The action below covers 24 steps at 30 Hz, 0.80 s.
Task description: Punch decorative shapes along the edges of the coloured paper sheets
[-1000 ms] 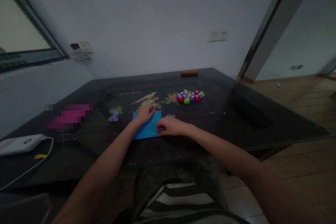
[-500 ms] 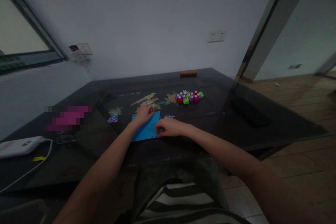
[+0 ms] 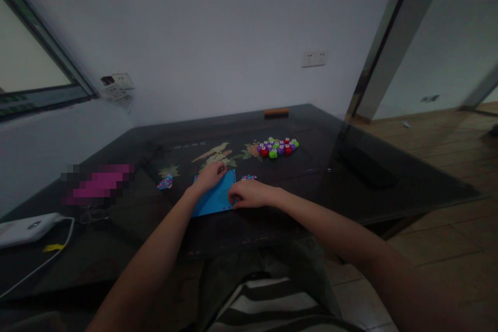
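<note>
Blue sheet (image 3: pixel 215 198) flat on the dark table (image 3: pixel 389 187), pinned by both hands near the front edge.

Going left to right: a white device (image 3: pixel 27 227) at the table's left edge, small coloured bits (image 3: pixel 165 182), then the left hand (image 3: pixel 209 175) with fingers spread flat on the sheet's far corner. The right hand (image 3: pixel 249 193) has curled fingers pressing the sheet's right edge, gripping nothing visible. Coloured punches (image 3: pixel 277 147) cluster beyond. No writing is readable; the table's right side lies open.

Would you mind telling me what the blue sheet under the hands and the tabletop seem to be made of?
The blue sheet looks like matte paper or thin card: flat, with no shine and small dots along its edges. The tabletop looks like dark lacquered wood, perhaps under glass: glossy, with painted birds and flowers.
</note>
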Each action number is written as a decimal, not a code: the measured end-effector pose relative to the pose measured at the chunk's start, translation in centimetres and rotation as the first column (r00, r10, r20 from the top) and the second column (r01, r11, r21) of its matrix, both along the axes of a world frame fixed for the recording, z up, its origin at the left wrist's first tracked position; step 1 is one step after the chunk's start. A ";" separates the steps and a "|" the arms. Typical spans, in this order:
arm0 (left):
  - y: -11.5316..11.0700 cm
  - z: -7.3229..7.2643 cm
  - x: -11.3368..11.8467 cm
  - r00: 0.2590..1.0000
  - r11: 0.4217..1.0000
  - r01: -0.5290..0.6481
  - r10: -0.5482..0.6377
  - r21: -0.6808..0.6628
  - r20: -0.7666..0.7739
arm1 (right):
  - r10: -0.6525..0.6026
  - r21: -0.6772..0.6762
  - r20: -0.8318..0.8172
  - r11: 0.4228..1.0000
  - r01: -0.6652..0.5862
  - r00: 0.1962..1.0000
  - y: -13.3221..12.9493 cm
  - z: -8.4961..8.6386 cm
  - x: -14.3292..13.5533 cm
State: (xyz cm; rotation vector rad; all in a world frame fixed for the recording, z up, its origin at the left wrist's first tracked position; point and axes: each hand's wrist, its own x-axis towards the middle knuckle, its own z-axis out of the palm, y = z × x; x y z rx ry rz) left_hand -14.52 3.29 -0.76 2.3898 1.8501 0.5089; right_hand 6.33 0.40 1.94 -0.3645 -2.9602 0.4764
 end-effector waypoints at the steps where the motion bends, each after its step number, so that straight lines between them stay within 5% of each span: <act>1: -0.1 0.1 0.0 1.000 1.000 0.001 -0.001 -0.005 0.000 | 0.001 0.006 0.007 1.000 -0.002 1.000 -0.2 0.2 0.0; 6: -0.2 0.5 0.2 0.999 0.998 -0.041 0.041 -0.039 -0.007 | 0.082 -0.083 0.006 0.993 -0.082 0.997 -0.2 2.0 1.0; 9: -0.2 0.9 0.4 0.998 0.995 -0.068 0.068 -0.075 0.002 | 0.074 -0.204 -0.066 0.975 -0.086 0.995 2.1 3.0 3.2; 13: 0.1 2.6 1.2 0.998 0.997 -0.058 0.057 -0.044 -0.019 | -0.239 -0.095 -0.095 0.969 0.230 0.966 8.8 3.3 8.6; 17: 1.6 4.5 4.0 0.996 0.997 0.058 -0.054 0.054 -0.068 | -0.533 0.151 -0.168 0.817 0.556 0.829 15.8 2.1 14.1; 20: 4.0 4.9 7.6 0.982 0.981 0.177 -0.171 0.073 -0.082 | -0.650 0.185 -0.122 0.727 0.661 0.750 18.9 0.2 16.1; 24: 8.4 3.7 12.6 0.982 0.983 0.176 -0.171 0.057 -0.085 | -0.696 0.154 -0.041 0.705 0.692 0.717 20.5 -2.3 15.6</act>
